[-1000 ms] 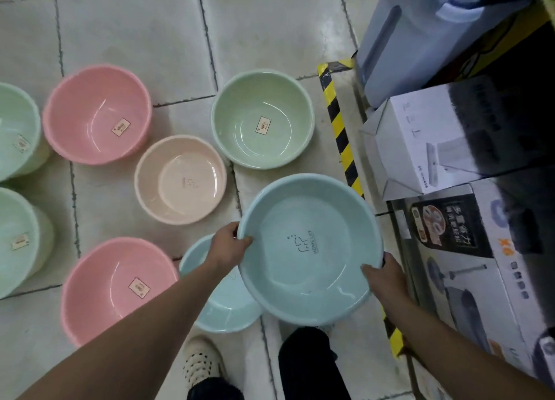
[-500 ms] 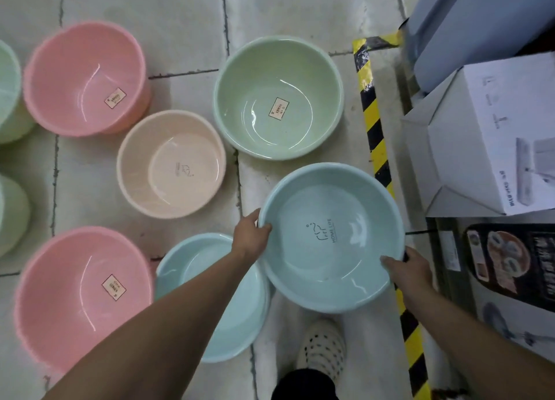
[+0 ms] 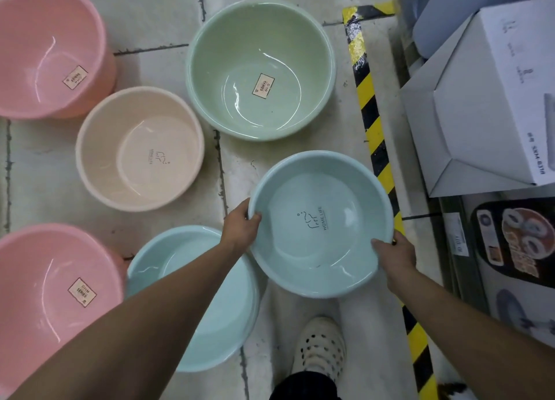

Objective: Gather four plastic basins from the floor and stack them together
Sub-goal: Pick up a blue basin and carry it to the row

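Note:
I hold a light blue basin point(image 3: 318, 243) above the floor. My left hand point(image 3: 241, 225) grips its left rim and my right hand point(image 3: 395, 254) grips its right rim. A second light blue basin point(image 3: 210, 309) sits on the tiles below my left forearm, partly hidden by it. Ahead lie a green basin point(image 3: 261, 69) with a label inside and a beige basin point(image 3: 139, 149). Two pink basins rest on the left, one far point(image 3: 45, 51) and one near point(image 3: 54, 294).
A yellow and black hazard tape strip point(image 3: 372, 123) runs along the floor on the right. Beyond it stand a white carton point(image 3: 492, 105) and printed product boxes point(image 3: 510, 249). My white perforated shoe point(image 3: 319, 344) is on the tiles below the held basin.
The view has shifted forward and lower over the floor. The held blue basin stays in both hands, now closer to the green basin; the far-left green basins have left view.

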The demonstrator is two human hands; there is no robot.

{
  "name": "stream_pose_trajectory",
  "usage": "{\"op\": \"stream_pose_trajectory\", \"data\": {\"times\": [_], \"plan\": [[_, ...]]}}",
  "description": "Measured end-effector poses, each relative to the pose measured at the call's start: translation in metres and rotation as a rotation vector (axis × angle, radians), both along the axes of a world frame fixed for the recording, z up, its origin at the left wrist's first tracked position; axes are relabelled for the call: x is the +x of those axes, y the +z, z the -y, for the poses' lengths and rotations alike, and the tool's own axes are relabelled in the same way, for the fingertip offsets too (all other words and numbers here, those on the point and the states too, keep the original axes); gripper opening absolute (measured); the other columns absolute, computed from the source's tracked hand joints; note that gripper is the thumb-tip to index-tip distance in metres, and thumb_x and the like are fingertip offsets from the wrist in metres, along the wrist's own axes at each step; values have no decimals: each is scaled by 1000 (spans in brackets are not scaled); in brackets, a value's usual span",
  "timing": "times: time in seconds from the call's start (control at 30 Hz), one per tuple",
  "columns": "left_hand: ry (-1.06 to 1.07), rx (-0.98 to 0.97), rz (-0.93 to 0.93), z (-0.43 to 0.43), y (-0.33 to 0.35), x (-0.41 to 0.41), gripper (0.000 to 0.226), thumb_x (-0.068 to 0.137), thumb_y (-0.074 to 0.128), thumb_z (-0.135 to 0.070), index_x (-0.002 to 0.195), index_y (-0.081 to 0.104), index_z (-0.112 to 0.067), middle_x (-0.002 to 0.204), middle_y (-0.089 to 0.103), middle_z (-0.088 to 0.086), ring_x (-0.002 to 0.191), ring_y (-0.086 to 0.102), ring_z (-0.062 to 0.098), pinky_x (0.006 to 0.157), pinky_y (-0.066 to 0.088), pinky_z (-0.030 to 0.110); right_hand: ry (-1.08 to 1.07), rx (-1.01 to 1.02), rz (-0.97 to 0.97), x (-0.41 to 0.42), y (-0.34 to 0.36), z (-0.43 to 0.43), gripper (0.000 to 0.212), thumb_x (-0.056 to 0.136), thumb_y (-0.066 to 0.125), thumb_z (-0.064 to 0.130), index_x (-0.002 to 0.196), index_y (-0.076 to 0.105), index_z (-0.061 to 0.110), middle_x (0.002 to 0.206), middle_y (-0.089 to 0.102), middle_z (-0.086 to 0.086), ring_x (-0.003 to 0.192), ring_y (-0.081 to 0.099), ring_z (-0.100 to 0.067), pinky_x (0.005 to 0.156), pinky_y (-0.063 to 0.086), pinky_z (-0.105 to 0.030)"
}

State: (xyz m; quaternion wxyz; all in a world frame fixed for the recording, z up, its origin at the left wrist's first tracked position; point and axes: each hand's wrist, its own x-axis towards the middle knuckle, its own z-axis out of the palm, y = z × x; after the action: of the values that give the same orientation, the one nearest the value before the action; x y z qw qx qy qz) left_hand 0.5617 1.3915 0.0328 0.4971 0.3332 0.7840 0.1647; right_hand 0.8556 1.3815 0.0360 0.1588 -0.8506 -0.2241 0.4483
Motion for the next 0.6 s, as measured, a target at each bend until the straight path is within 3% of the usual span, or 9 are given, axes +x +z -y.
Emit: {"op": "stream_pose_trajectory", "data": {"times": [0.1,0.2,0.27,0.43,0.53,0.6], "plan": [[-25,-10,33,-4,8,0,39,89,52,-18,125,60,-30,102,69,-2,96,66,24,83,56,41,-12,11,-19,3,6,-1,28,77,63,11,96,61,32,95,68,-8,93,66,-36,86,56,-53],[22,61,67,-2,33,-1,32,88,49,-16,114,63,-27,92,68,-8,83,64,12,67,51,21,4,44,-19,-2,32,-1,28,83,60,11,104,59,29,87,64,1,91,64,-33,86,56,-50],[90,100,109,1,56,-1,28,87,49,-15,106,66,-28,87,68,-8,76,62,8,59,47,13,58,92,27,-3,52,2,31,86,59,14,115,59,24,92,63,-2,91,63,-31,85,55,-48],[181,204,218,18,128,-17,31,85,53,-13,101,67,-36,87,71,-8,72,64,3,63,52,16,66,114,114,-17,107,9,34,86,65,15,119,59,13,104,66,-13,89,62,-31,84,55,-47],[202,212,191,37,160,-44,35,85,55,-13,100,62,-44,93,70,-13,79,65,-2,65,50,11,138,85,130,-42,132,17,31,86,67,14,116,62,7,100,64,-14,85,59,-27,78,51,-38],[255,177,148,58,170,-71,35,85,56,-12,105,60,-39,96,68,-16,81,63,-5,62,46,7,213,51,91,-68,143,25,29,87,68,15,115,63,9,98,64,-11,87,59,-26,78,50,-37]]}}
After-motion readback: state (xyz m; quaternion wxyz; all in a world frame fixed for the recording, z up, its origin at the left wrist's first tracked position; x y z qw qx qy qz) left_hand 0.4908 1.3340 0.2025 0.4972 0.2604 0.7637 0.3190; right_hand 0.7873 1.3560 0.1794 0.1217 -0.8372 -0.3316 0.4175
